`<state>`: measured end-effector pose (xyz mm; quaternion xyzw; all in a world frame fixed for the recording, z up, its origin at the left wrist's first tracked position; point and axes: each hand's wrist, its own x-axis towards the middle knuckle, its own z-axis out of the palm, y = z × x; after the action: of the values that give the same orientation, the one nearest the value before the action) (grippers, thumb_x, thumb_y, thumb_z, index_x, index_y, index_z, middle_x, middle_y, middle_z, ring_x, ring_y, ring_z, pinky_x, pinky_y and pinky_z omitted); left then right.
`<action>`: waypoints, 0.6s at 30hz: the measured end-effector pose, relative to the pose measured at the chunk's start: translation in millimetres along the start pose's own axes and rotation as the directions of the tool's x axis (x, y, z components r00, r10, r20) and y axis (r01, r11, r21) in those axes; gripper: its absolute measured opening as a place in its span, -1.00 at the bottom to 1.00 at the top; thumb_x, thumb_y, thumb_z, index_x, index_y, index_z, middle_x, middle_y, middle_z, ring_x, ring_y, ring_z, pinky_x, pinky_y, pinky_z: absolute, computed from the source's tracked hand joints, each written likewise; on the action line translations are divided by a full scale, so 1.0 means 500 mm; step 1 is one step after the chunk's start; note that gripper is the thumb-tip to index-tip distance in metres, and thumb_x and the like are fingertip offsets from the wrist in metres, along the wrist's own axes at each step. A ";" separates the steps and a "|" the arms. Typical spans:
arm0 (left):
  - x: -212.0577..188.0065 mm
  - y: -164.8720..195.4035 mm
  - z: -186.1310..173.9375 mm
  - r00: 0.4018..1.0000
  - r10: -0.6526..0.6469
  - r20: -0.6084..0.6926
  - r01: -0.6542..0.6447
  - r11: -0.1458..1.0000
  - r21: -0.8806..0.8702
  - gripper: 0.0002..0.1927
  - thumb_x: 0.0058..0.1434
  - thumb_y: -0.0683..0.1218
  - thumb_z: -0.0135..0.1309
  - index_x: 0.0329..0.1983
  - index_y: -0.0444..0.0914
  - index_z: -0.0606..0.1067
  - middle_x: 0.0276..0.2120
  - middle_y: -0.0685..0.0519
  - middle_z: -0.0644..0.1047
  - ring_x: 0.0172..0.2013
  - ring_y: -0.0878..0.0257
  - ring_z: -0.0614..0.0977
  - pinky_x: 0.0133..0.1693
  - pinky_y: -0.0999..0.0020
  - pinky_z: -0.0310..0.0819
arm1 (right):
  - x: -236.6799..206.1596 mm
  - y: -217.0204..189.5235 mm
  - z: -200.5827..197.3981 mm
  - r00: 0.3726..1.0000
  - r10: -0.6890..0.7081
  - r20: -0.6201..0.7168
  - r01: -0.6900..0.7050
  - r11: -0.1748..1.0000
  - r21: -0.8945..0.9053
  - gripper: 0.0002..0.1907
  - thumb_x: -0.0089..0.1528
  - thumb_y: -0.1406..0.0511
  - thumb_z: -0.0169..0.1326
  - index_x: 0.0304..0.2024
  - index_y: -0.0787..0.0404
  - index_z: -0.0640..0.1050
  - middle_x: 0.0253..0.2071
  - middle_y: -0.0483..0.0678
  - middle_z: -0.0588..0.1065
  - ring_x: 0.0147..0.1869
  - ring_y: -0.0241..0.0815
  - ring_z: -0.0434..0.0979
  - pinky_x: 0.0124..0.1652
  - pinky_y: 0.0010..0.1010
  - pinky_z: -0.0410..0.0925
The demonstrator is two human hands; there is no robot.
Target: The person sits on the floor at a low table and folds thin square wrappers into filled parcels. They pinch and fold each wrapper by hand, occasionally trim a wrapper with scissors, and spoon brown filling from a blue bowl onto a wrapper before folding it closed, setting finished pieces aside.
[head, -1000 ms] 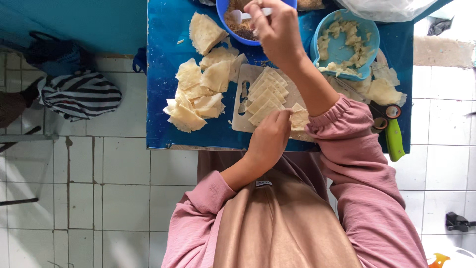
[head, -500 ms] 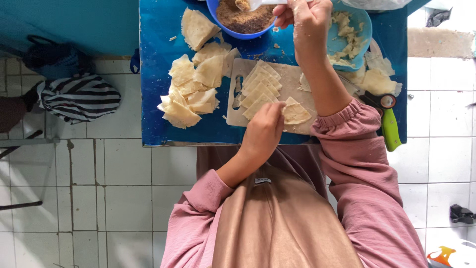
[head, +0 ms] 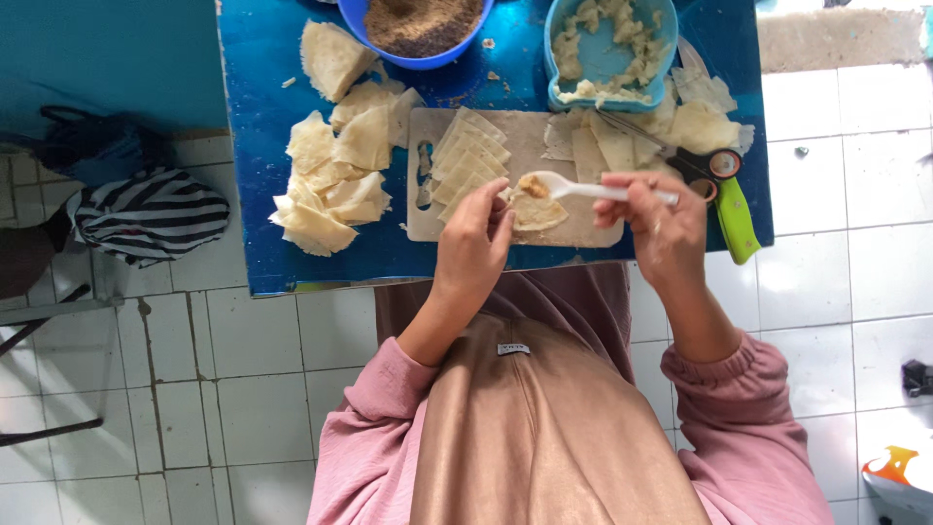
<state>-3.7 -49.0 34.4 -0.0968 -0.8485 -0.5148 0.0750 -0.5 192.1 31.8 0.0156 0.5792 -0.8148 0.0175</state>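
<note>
R hand (head: pixel 666 228) spoon (head: pixel 593 189) over wrapper (head: pixel 537 211).

right hand (head: pixel 661 228) now down from the brown-filling bowl (head: pixel 420 29), white spoon (head: pixel 583 188) with a lump of filling now over the wrapper (head: pixel 536 209) on the cutting board (head: pixel 583 233), left hand (head: pixel 473 243) fingers now touching that wrapper's edge

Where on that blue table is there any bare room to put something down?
Bare blue table shows along the left edge beside the folded wrapper pile, and at the front edge below the cutting board. Between the bowls, board and scissors it is crowded.
</note>
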 end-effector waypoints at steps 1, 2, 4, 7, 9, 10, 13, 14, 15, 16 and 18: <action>-0.003 -0.002 0.004 1.000 0.000 0.000 0.000 1.000 -0.017 -0.62 0.29 -0.27 0.16 0.17 -0.31 0.45 -0.20 -0.07 0.57 -0.26 0.13 0.65 -0.16 0.29 0.58 | -0.019 0.013 -0.010 1.000 -0.004 0.020 0.005 0.999 -0.032 -0.68 0.49 0.31 -0.06 0.09 0.50 0.53 -0.17 0.12 0.59 -0.15 -0.16 0.62 -0.06 -0.38 0.48; -0.005 -0.005 0.007 1.000 -0.022 0.005 0.022 0.999 -0.046 -0.61 0.29 -0.28 0.16 0.18 -0.31 0.45 -0.20 -0.06 0.58 -0.25 0.16 0.66 -0.15 0.31 0.59 | -0.033 0.023 -0.020 0.999 -0.009 0.039 0.011 0.998 -0.065 -0.68 0.50 0.32 -0.07 0.11 0.49 0.53 -0.16 0.11 0.59 -0.14 -0.17 0.61 -0.03 -0.40 0.47; -0.012 -0.010 0.011 0.998 -0.069 0.013 0.070 0.992 -0.101 -0.60 0.30 -0.29 0.15 0.21 -0.31 0.44 -0.19 -0.04 0.59 -0.25 0.21 0.67 -0.15 0.36 0.60 | -0.052 0.038 -0.033 0.994 -0.053 0.098 0.070 0.981 -0.181 -0.70 0.50 0.36 -0.09 0.13 0.47 0.52 -0.13 0.09 0.58 -0.08 -0.19 0.61 0.01 -0.41 0.48; -0.014 -0.016 0.017 0.998 -0.063 0.007 0.064 0.988 -0.138 -0.57 0.32 -0.30 0.13 0.25 -0.32 0.42 -0.16 -0.04 0.59 -0.19 0.25 0.67 -0.11 0.39 0.61 | -0.065 0.048 -0.041 0.973 -0.133 0.187 0.181 0.945 -0.274 -0.73 0.49 0.41 -0.10 0.14 0.45 0.52 -0.04 0.08 0.54 0.00 -0.19 0.61 0.07 -0.41 0.48; -0.015 -0.017 0.019 0.999 -0.052 0.002 0.051 0.988 -0.143 -0.56 0.33 -0.31 0.13 0.27 -0.32 0.41 -0.15 -0.04 0.59 -0.18 0.25 0.68 -0.09 0.40 0.61 | -0.067 0.045 -0.043 0.955 -0.173 0.242 0.245 0.917 -0.314 -0.75 0.49 0.43 -0.10 0.13 0.44 0.52 0.00 0.08 0.52 0.03 -0.19 0.60 0.08 -0.41 0.47; -0.015 -0.017 0.019 0.999 -0.046 0.000 0.046 0.988 -0.146 -0.56 0.33 -0.31 0.13 0.28 -0.33 0.41 -0.15 -0.04 0.59 -0.17 0.26 0.68 -0.08 0.40 0.61 | -0.067 0.043 -0.042 0.946 -0.187 0.266 0.273 0.900 -0.338 -0.76 0.48 0.44 -0.10 0.13 0.44 0.52 0.01 0.08 0.52 0.04 -0.19 0.60 0.08 -0.41 0.47; -0.016 -0.014 0.019 0.998 -0.063 0.001 0.062 0.985 -0.164 -0.56 0.34 -0.31 0.13 0.29 -0.32 0.41 -0.15 -0.03 0.59 -0.17 0.28 0.68 -0.10 0.42 0.62 | -0.063 0.037 -0.040 0.933 -0.211 0.292 0.311 0.881 -0.355 -0.77 0.48 0.45 -0.09 0.12 0.43 0.52 0.01 0.08 0.52 0.04 -0.20 0.60 0.08 -0.42 0.48; -0.017 -0.013 0.021 0.998 -0.066 0.003 0.065 0.983 -0.170 -0.55 0.34 -0.30 0.13 0.29 -0.32 0.41 -0.15 -0.03 0.59 -0.17 0.28 0.67 -0.10 0.43 0.62 | -0.062 0.036 -0.040 0.932 -0.214 0.292 0.313 0.882 -0.352 -0.77 0.48 0.45 -0.09 0.12 0.42 0.52 0.01 0.08 0.52 0.04 -0.20 0.60 0.08 -0.42 0.48; -0.017 -0.013 0.021 0.998 -0.068 0.003 0.068 0.982 -0.177 -0.55 0.34 -0.30 0.13 0.29 -0.31 0.41 -0.15 -0.02 0.59 -0.17 0.29 0.67 -0.10 0.43 0.62 | -0.060 0.035 -0.038 0.940 -0.202 0.273 0.292 0.893 -0.343 -0.77 0.48 0.46 -0.09 0.11 0.42 0.53 -0.01 0.07 0.53 0.04 -0.21 0.60 0.07 -0.42 0.48; -0.017 -0.012 0.021 0.997 -0.071 0.005 0.071 0.980 -0.184 -0.55 0.35 -0.30 0.13 0.30 -0.31 0.41 -0.15 -0.02 0.59 -0.17 0.30 0.67 -0.09 0.43 0.63 | -0.059 0.034 -0.037 0.949 -0.190 0.253 0.270 0.903 -0.334 -0.77 0.48 0.46 -0.09 0.11 0.41 0.53 -0.03 0.07 0.53 0.03 -0.21 0.61 0.06 -0.43 0.48; -0.017 -0.012 0.019 0.997 -0.076 0.018 0.078 0.978 -0.192 -0.55 0.34 -0.29 0.14 0.30 -0.31 0.40 -0.14 -0.02 0.59 -0.16 0.30 0.67 -0.10 0.45 0.63 | -0.057 0.032 -0.036 0.953 -0.191 0.236 0.266 0.901 -0.343 -0.77 0.47 0.47 -0.09 0.10 0.41 0.54 -0.05 0.06 0.55 0.01 -0.21 0.61 0.05 -0.44 0.47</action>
<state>2.9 -43.8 23.0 -0.0736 -0.7981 -0.5966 0.0407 29.1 204.0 12.2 -0.1367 0.7159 -0.6844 -0.0188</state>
